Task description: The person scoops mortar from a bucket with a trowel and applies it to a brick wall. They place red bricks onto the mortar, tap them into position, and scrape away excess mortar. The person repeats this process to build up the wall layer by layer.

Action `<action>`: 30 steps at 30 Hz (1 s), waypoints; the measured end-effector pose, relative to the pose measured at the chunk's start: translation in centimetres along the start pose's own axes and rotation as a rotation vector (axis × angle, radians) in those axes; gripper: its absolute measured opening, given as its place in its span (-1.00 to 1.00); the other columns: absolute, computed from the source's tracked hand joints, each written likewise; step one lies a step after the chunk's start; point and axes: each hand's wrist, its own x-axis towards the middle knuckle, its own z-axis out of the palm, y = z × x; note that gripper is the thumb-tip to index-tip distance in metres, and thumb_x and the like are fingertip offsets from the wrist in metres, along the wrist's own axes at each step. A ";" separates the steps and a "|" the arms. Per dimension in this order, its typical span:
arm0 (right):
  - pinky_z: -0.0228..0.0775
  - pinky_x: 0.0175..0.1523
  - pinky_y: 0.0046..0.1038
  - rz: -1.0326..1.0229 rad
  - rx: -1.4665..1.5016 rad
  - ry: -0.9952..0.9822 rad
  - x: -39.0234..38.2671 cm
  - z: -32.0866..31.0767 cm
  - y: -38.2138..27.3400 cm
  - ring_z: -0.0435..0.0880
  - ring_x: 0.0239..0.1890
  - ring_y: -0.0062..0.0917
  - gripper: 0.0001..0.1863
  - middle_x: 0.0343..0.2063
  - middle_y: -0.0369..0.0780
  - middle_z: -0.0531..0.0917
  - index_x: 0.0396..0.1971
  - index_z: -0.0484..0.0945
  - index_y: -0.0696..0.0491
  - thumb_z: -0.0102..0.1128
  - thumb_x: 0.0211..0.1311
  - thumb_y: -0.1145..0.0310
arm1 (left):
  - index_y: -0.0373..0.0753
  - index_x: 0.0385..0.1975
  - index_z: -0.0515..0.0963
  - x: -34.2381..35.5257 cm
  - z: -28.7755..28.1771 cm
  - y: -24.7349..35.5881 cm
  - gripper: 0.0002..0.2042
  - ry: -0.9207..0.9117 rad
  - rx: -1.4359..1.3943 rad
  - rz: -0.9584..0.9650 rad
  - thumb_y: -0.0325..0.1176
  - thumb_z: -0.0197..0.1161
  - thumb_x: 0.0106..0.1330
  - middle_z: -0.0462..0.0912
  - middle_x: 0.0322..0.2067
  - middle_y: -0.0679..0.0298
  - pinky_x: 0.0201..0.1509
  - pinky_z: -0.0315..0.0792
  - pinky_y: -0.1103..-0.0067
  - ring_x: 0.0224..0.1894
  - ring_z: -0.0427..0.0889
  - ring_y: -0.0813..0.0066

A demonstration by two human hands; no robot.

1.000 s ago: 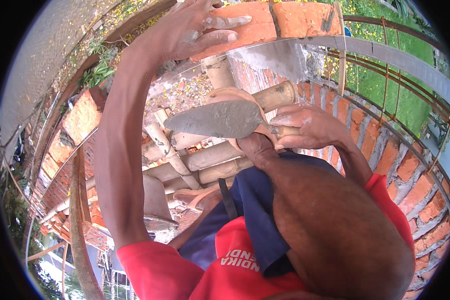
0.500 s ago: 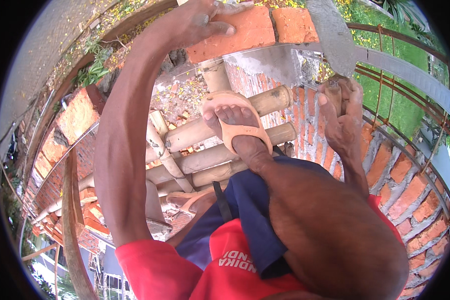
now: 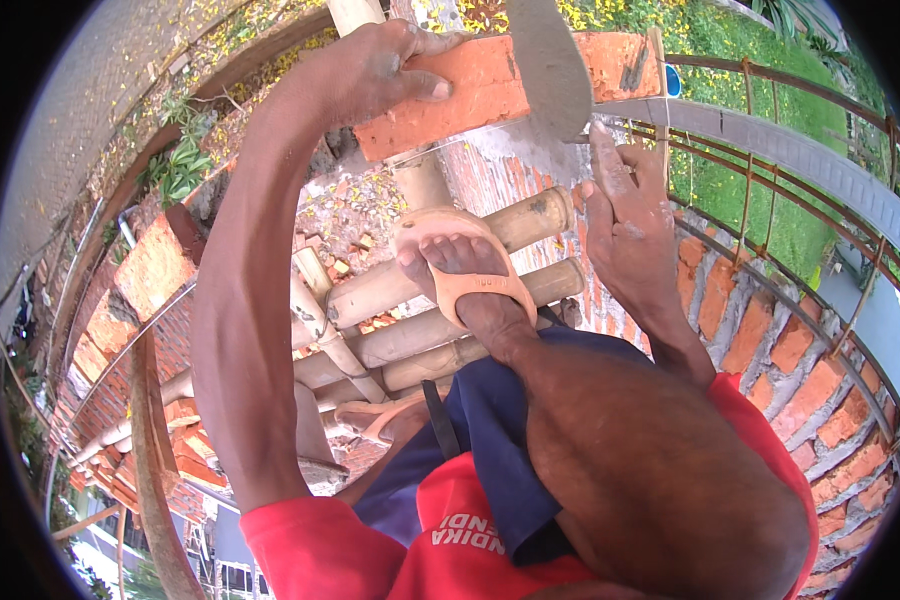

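Right now, both hands are occupied near the upper edge of the view. The left hand [image 3: 375,75] is partly closed on the left end of an orange brick [image 3: 450,95], thumb pressed against its near face and fingers reaching over its top. That brick lies along the top of the masonry, with a second brick [image 3: 625,65] to its right in the same row.

The right hand [image 3: 630,200] is curled around a trowel, its handle mostly hidden by the fingers. The grey blade [image 3: 552,75] points up and away, crossing in front of the bricks and covering the place where they would meet — whether it touches either one, I cannot tell.

Below, a foot in a tan sandal [image 3: 482,288] rests on bamboo poles [image 3: 400,345] lashed across one another. A curved brick wall [image 3: 770,350] with thick grey mortar joints fills the right side — beyond it lies green grass [image 3: 805,150].
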 end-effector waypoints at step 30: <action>0.52 0.10 -0.27 -0.005 0.082 -0.045 2.2 -1.5 0.1 0.63 0.04 -0.19 -0.50 0.04 -0.03 0.61 0.32 0.48 0.22 0.17 0.39 0.51 | -0.27 0.34 0.51 -2.4 4.9 4.5 -0.45 0.391 0.485 -0.053 -0.31 0.35 0.34 0.52 0.31 0.03 0.36 0.42 0.19 0.36 0.47 0.07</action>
